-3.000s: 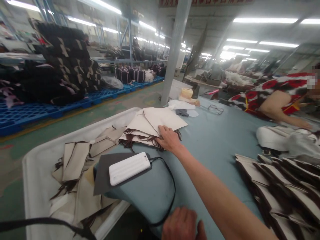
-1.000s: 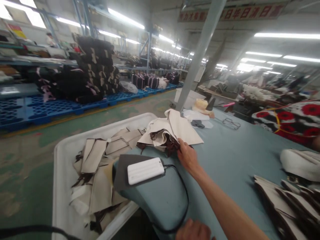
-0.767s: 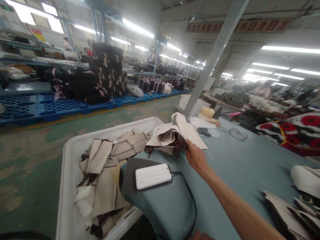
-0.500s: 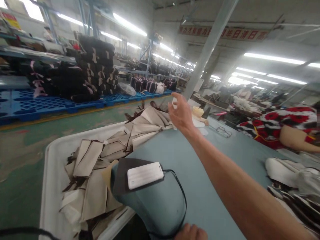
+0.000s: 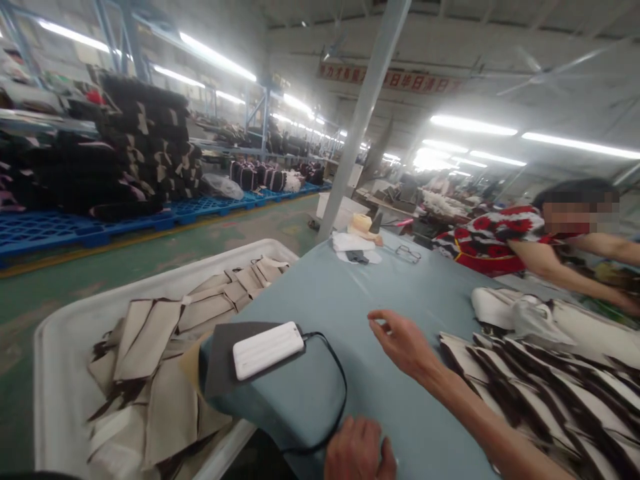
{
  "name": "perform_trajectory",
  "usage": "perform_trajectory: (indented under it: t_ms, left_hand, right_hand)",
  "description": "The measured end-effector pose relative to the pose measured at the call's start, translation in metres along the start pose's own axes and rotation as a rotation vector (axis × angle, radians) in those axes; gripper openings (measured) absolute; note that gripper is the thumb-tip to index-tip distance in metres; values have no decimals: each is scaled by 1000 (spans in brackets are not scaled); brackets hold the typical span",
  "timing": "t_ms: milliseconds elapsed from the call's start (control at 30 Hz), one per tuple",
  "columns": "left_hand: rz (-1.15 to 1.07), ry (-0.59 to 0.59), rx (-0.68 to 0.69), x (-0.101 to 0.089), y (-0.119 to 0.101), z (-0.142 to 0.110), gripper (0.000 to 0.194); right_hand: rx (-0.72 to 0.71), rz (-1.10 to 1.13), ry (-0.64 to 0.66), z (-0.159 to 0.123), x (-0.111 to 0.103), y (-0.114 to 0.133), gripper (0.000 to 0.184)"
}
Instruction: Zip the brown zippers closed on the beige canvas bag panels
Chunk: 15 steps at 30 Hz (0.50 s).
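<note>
My right hand (image 5: 403, 340) hovers over the blue-grey table (image 5: 400, 293) with fingers apart and nothing in it. It is just left of a row of overlapped beige fabric pieces with dark trim (image 5: 540, 400). My left hand (image 5: 361, 453) rests at the table's near edge by a black cable (image 5: 340, 387); I see only its back, with nothing visible in it. A white power bank (image 5: 269, 349) lies on a dark grey pad (image 5: 225, 353) at the table's corner. Beige fabric pieces (image 5: 165, 347) lie heaped in the white tub (image 5: 55, 373) on the left.
A person in a red-flowered top (image 5: 500, 240) leans over the table's far right side. White bundles (image 5: 505, 307), glasses (image 5: 407, 253) and small items (image 5: 355, 243) lie at the far end. A grey pillar (image 5: 360, 120) stands behind. Blue pallets (image 5: 75, 227) hold dark stacked goods.
My right hand gathered the beige pieces at the table's left edge and flung them into the white tub. It then swung back, empty, toward the row of pieces on the right.
</note>
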State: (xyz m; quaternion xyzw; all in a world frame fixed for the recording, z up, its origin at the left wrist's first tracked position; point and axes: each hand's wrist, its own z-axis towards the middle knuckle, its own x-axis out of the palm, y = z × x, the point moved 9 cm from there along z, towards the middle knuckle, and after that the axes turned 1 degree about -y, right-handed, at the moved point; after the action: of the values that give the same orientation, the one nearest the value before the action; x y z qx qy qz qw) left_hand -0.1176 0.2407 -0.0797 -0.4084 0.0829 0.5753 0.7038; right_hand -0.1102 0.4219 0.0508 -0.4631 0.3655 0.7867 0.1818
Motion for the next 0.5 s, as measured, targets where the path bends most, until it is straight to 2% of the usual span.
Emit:
perform_trajectory:
  t_ms: [133,267,400,500]
  left_hand:
    - [12,56,-17,-12,-5,13,18]
    - [-21,160,-8,-20,-8,20,17]
    - [-64,237,-8,-7,0,26,24]
    - [-52,265,6,1,1,30,30]
  right_hand:
    - [103,19,38,-89,-25,-37,37]
    - [257,-8,6,-182,-54,-72,36]
    - [465,-167,-56,-266,-84,-122,31]
    - [597,-300,-143,-315,-108,-158,27]
